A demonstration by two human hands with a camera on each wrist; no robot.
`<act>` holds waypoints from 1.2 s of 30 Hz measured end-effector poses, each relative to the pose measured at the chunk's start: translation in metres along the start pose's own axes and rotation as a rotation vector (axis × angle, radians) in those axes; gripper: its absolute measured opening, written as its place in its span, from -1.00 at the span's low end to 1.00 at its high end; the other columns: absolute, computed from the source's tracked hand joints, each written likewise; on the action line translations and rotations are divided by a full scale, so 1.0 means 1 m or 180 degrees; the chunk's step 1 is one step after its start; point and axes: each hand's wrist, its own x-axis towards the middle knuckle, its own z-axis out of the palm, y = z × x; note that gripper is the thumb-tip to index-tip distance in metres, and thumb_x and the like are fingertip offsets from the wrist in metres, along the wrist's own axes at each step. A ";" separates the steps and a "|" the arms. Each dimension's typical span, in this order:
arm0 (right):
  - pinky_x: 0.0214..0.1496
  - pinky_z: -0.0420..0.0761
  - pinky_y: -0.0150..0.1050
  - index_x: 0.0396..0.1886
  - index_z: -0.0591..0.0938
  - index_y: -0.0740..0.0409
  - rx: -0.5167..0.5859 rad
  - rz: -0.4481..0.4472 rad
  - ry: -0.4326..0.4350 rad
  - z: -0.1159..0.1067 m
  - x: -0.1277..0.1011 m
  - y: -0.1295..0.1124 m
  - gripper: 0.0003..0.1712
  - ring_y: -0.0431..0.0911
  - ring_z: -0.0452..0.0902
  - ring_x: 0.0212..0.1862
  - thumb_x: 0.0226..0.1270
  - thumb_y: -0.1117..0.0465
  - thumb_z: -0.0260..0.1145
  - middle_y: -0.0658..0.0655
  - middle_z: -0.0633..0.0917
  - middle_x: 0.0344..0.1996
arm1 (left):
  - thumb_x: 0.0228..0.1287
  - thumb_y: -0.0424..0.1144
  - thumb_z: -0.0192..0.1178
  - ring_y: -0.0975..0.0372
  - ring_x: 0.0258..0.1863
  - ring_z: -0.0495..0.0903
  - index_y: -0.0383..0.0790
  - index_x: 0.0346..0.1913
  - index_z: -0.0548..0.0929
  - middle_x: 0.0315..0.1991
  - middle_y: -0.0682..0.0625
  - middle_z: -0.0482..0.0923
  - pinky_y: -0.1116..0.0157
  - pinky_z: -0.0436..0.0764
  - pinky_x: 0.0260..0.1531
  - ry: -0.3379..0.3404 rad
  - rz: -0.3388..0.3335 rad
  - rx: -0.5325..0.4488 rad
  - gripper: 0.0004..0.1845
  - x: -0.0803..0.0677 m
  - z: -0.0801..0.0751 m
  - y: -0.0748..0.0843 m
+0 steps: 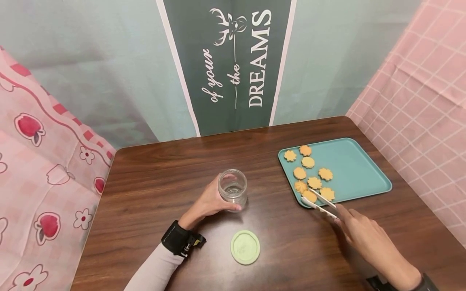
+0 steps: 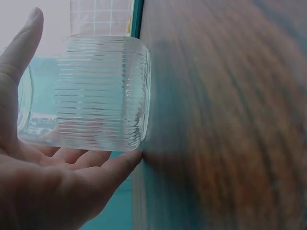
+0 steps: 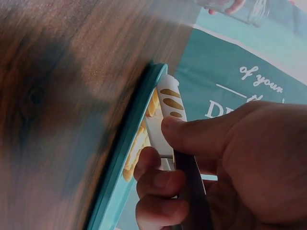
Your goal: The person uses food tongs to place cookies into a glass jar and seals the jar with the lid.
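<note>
My left hand [image 1: 214, 199] holds a ribbed clear glass jar [image 1: 233, 195], its thumb on the near side and its fingers round the far side. The jar stands upright and uncovered on the table, nothing inside it. My right hand [image 1: 367, 234] grips a pair of tongs [image 3: 173, 103] with pale slotted tips and dark handles. In the head view the parted tips lie on either side of a round cookie [image 1: 309, 196] at the near left corner of a teal tray [image 1: 358, 169]. Several more golden cookies [image 1: 308, 162], many flower-shaped, lie along the tray's left side.
A light green round lid [image 1: 245, 247] lies on the wooden table [image 1: 164, 169] in front of the jar. Fabric hangs round the table: a green-grey lettered cloth [image 1: 233, 117] behind, a pink fruit-print curtain [image 1: 47, 182] at left and a pink grid cloth [image 1: 418, 109] at right.
</note>
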 end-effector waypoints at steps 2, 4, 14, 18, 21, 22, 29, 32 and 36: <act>-0.71 0.31 -0.12 0.04 0.55 0.25 -0.0011 0.0005 0.0002 0.000 0.000 -0.001 -0.52 0.00 0.48 -0.61 0.16 0.40 0.56 0.09 0.55 -0.53 | -0.28 -0.29 0.81 0.04 0.35 0.57 -0.25 0.44 0.39 0.35 -0.13 0.59 -0.02 0.41 0.45 -0.0004 -0.0005 -0.0042 0.13 0.000 0.000 0.000; -0.71 0.30 -0.15 0.04 0.56 0.26 -0.0008 0.0008 -0.0017 0.000 0.000 -0.001 -0.53 -0.03 0.47 -0.61 0.17 0.42 0.55 0.09 0.54 -0.53 | -0.29 -0.31 0.81 0.05 0.37 0.55 -0.23 0.45 0.36 0.37 -0.11 0.59 -0.01 0.38 0.47 -0.0007 -0.0014 -0.0089 0.15 0.000 0.001 0.000; -0.69 0.27 -0.18 -0.04 0.54 0.21 -0.0044 -0.0055 0.0046 -0.002 -0.003 -0.001 -0.57 -0.12 0.37 -0.60 0.17 0.43 0.55 0.01 0.44 -0.56 | -0.32 -0.28 0.81 0.00 0.32 0.57 -0.22 0.44 0.44 0.32 -0.11 0.60 -0.06 0.43 0.43 -0.0003 0.0166 0.0011 0.12 0.000 0.001 0.000; -0.70 0.29 -0.15 0.00 0.53 0.22 -0.0041 -0.0024 0.0014 -0.003 -0.003 -0.001 -0.57 -0.08 0.41 -0.60 0.21 0.43 0.52 0.03 0.47 -0.55 | -0.30 -0.28 0.81 0.00 0.30 0.59 -0.25 0.45 0.43 0.29 -0.11 0.63 -0.06 0.44 0.42 0.0002 0.0183 -0.0013 0.12 0.000 0.001 0.000; -0.70 0.29 -0.16 0.03 0.53 0.22 -0.0015 -0.0009 -0.0025 -0.005 -0.003 0.000 -0.58 -0.09 0.40 -0.60 0.24 0.43 0.49 0.03 0.48 -0.53 | -0.28 -0.25 0.81 -0.02 0.27 0.61 -0.23 0.44 0.45 0.27 -0.15 0.64 -0.07 0.47 0.39 0.0005 0.0177 0.0040 0.10 0.000 0.001 0.000; -0.70 0.28 -0.17 0.04 0.53 0.21 -0.0014 -0.0022 -0.0016 -0.006 -0.002 0.000 -0.58 -0.10 0.39 -0.61 0.24 0.44 0.49 0.02 0.48 -0.54 | -0.28 -0.24 0.81 -0.02 0.27 0.61 -0.22 0.43 0.46 0.26 -0.16 0.64 -0.07 0.48 0.38 0.0010 0.0165 0.0070 0.08 0.000 0.002 0.000; -0.69 0.31 -0.14 0.11 0.53 0.25 -0.0016 -0.0124 0.0145 -0.014 0.001 0.000 -0.47 -0.05 0.48 -0.59 0.17 0.47 0.52 0.11 0.59 -0.48 | -0.26 -0.21 0.79 -0.02 0.23 0.63 -0.20 0.38 0.50 0.23 -0.21 0.65 -0.07 0.52 0.32 0.0031 0.0129 0.0135 0.02 -0.001 0.003 0.002; -0.71 0.35 -0.07 0.13 0.54 0.27 -0.0006 -0.0166 0.0251 -0.020 0.003 0.001 -0.47 0.05 0.54 -0.59 0.18 0.47 0.52 0.19 0.64 -0.45 | -0.25 -0.20 0.79 -0.02 0.22 0.63 -0.21 0.37 0.50 0.23 -0.20 0.65 -0.07 0.53 0.31 0.0043 0.0153 0.0144 0.01 -0.001 0.004 0.003; -0.74 0.34 -0.03 0.15 0.53 0.29 -0.0037 -0.0286 0.0425 -0.027 0.007 0.002 -0.71 0.08 0.51 -0.64 0.58 0.26 0.31 0.18 0.61 -0.49 | -0.25 -0.20 0.79 -0.01 0.22 0.63 -0.21 0.37 0.50 0.23 -0.18 0.65 -0.08 0.54 0.31 0.0055 0.0174 0.0134 0.01 -0.001 0.004 0.003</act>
